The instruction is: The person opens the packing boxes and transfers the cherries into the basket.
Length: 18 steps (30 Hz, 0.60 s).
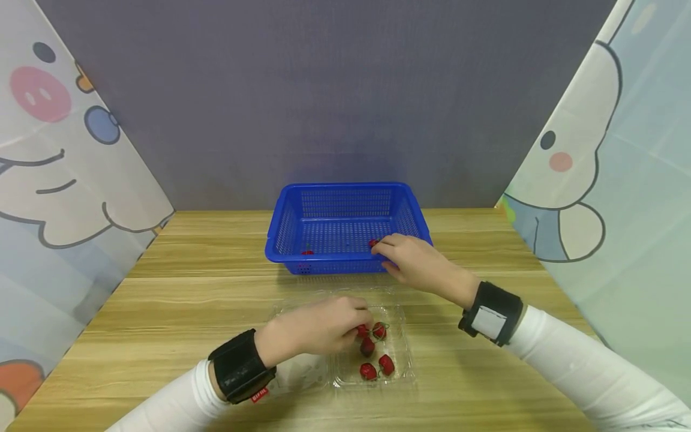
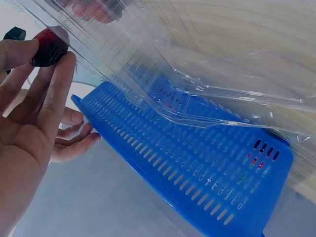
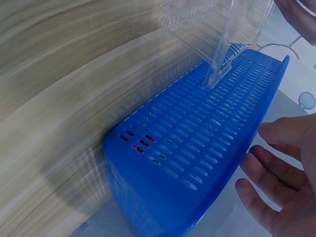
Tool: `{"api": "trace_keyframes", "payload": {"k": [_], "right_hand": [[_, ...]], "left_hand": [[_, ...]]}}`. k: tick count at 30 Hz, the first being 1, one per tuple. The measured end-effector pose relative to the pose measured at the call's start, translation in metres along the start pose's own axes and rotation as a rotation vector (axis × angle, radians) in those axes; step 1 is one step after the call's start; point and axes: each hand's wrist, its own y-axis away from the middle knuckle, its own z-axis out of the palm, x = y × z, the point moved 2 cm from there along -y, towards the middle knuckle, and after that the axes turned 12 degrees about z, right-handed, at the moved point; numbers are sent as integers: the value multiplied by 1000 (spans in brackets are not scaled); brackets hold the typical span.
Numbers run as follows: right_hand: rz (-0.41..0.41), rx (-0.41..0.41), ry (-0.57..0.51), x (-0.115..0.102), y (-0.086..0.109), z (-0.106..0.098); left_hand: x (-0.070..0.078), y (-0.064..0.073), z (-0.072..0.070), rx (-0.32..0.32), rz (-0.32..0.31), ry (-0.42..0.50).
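Note:
My left hand (image 1: pixel 329 327) is over a clear plastic clamshell box (image 1: pixel 405 360) and pinches a dark red strawberry (image 2: pixel 52 47) between thumb and fingertips. Several strawberries (image 1: pixel 385 364) with thin green stems lie in the box's right half. My right hand (image 1: pixel 412 264) reaches over the front rim of a blue slotted basket (image 1: pixel 345 259), near its right end. Its fingers (image 3: pixel 269 170) are loosely bent and apart at that rim, with nothing between them. Just beyond its fingertips, a strawberry (image 1: pixel 373 243) shows inside the basket. Another strawberry (image 1: pixel 307 252) lies at the basket's front left.
Both containers stand on a wood-grain table (image 1: pixel 205 312), the basket behind the clamshell. The clamshell's other half (image 1: pixel 302 375) spreads leftward under my left forearm. A grey panel (image 1: pixel 335 90) rises behind, and printed cartoon sheets (image 1: pixel 572 198) flank both sides.

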Motion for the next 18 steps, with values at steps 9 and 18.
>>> {"api": "trace_keyframes", "payload": {"k": [9,18], "right_hand": [[2,1,-13,1,1,1],[-53,41,-54,-5,4,-1]], "left_hand": [[1,0,-7,21,4,-9],[1,1,-10,20,6,1]]}}
